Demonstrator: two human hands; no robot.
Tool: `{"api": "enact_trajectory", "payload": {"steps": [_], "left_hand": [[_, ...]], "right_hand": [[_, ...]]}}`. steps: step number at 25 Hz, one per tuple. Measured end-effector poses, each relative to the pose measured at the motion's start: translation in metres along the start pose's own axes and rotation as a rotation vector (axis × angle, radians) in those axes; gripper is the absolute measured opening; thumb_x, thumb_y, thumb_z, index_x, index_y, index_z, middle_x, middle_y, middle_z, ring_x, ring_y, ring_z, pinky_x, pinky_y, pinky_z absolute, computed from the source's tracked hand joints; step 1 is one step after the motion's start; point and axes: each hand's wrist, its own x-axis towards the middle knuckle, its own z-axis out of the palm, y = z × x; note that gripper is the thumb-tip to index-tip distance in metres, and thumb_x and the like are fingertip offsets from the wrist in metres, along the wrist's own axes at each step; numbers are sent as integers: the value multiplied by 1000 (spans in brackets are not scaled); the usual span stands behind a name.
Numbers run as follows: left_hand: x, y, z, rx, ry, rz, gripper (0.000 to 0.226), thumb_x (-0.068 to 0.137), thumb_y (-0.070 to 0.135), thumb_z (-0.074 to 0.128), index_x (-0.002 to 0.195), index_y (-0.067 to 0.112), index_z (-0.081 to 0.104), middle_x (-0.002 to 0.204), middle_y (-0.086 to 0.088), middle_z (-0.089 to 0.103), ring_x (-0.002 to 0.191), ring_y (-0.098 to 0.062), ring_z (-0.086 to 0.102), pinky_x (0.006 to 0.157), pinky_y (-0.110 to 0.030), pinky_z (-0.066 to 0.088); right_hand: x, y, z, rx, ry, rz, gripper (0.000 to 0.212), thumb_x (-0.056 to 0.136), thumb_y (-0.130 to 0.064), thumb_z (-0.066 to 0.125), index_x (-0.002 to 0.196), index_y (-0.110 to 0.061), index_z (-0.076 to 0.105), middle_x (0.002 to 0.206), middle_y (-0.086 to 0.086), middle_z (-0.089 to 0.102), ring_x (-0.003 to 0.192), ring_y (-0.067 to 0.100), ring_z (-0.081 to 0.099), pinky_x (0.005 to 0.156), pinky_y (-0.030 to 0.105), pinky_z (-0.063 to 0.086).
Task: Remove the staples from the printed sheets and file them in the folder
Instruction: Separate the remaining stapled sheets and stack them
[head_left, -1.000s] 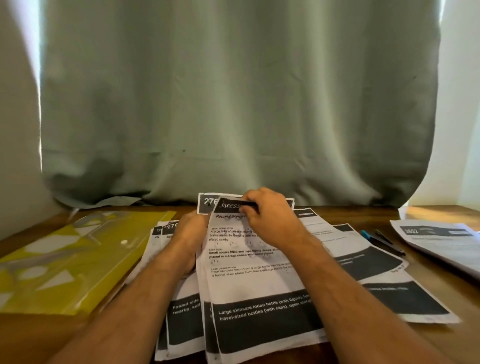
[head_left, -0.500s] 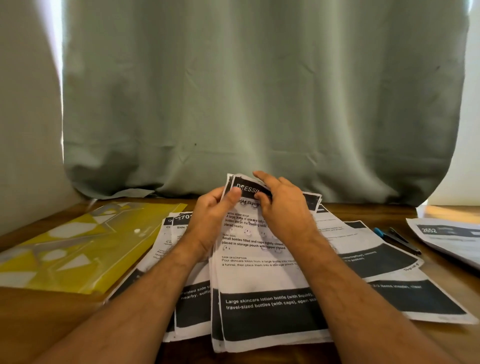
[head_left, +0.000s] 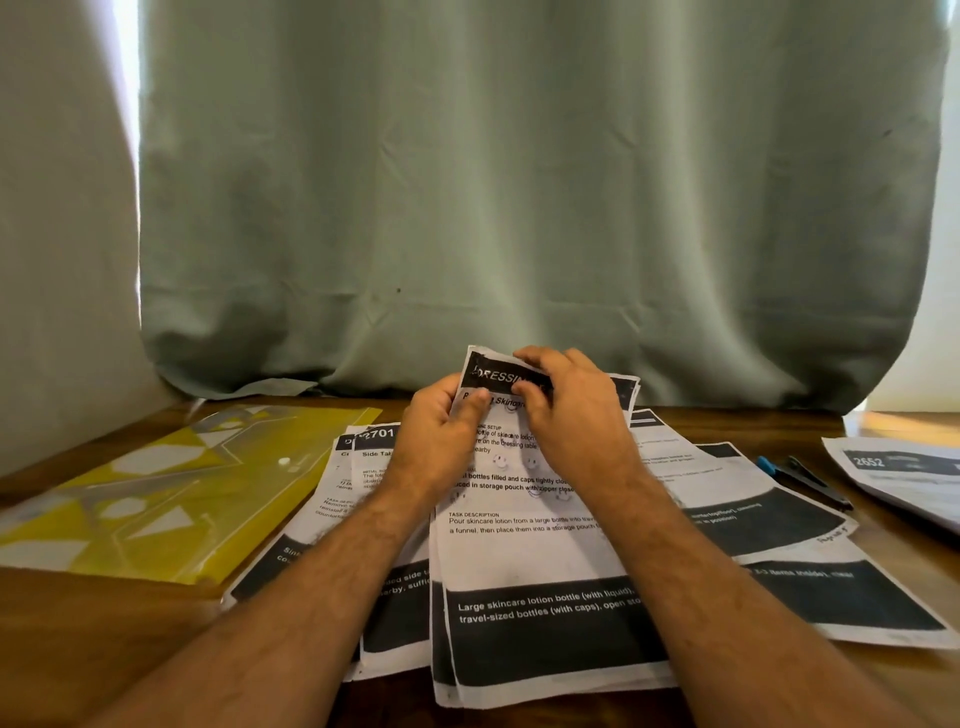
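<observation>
A stapled set of printed sheets (head_left: 524, 561) with black bands lies in front of me, its far top edge lifted off the table. My left hand (head_left: 441, 441) pinches the set's upper left corner, thumb on the printed face. My right hand (head_left: 571, 421) grips the top edge at the black header, fingers curled over it. The staple itself is hidden under my fingers. A yellow translucent folder (head_left: 156, 499) with a snap button lies flat at the left.
More printed sheets fan out on the wooden table: some under my left arm (head_left: 369, 457), others to the right (head_left: 769, 525). A blue and black tool (head_left: 800, 475) lies beyond them, next to another stack of sheets (head_left: 898, 473). A green curtain (head_left: 519, 208) hangs behind.
The top edge of the set has come up off the table. My left hand rose from beneath the sheets to pinch the corner. My right hand shifted its grip along the header.
</observation>
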Motion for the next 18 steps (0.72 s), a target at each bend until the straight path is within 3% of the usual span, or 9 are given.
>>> {"api": "enact_trajectory", "payload": {"steps": [3,5,6,8,10,12,15,18], "left_hand": [[2,2,-3,-38,-43,-30,17,103,16,54,107,15,70,93,-12,77,86,-30,74,76,-46,61],[5,4,-13,-67,-102,-60,23,102,27,55,110,13,72,97,-11,77,92,-29,73,81,-44,58],[9,3,-21,-53,-89,-89,33,100,41,55,110,16,73,98,-7,78,94,-26,73,85,-43,56],[19,-5,-42,159,91,-184,43,90,59,57,105,23,75,97,2,78,97,-20,71,91,-42,52],[24,-22,-66,613,257,-290,25,87,48,66,98,26,72,99,4,75,94,-18,67,87,-37,53],[22,-32,-77,912,205,-465,22,82,40,75,95,23,71,97,-2,72,91,-23,65,74,-33,50],[21,-35,-76,927,116,-622,41,72,48,85,93,17,68,91,-4,70,85,-25,67,60,-32,44],[21,-31,-74,901,158,-570,45,73,38,87,106,15,66,105,-6,70,96,-26,66,70,-35,48]], "right_hand": [[1,2,-2,40,17,0,22,93,-24,65,115,-18,65,120,-6,43,96,7,50,92,17,40],[4,5,-8,17,-26,-2,12,90,-20,68,102,-19,68,106,-9,53,87,7,52,85,17,41],[5,7,-11,-2,-59,13,8,88,-18,70,96,-20,69,97,-9,59,82,8,55,82,19,43],[5,14,-16,-4,-113,52,14,83,-10,70,83,-24,69,79,-11,64,70,6,57,72,19,43],[1,20,-19,13,-220,98,24,77,-1,66,71,-25,67,69,-13,65,63,2,58,63,15,43],[-2,24,-18,-35,-378,126,29,74,5,61,71,-23,68,75,-9,68,69,7,62,58,14,44],[-1,26,-16,-72,-471,153,30,75,8,58,78,-19,72,86,-5,71,82,13,65,63,14,48],[-3,28,-11,-68,-496,170,29,77,7,61,77,-20,72,86,-5,71,84,13,65,71,24,55]]}}
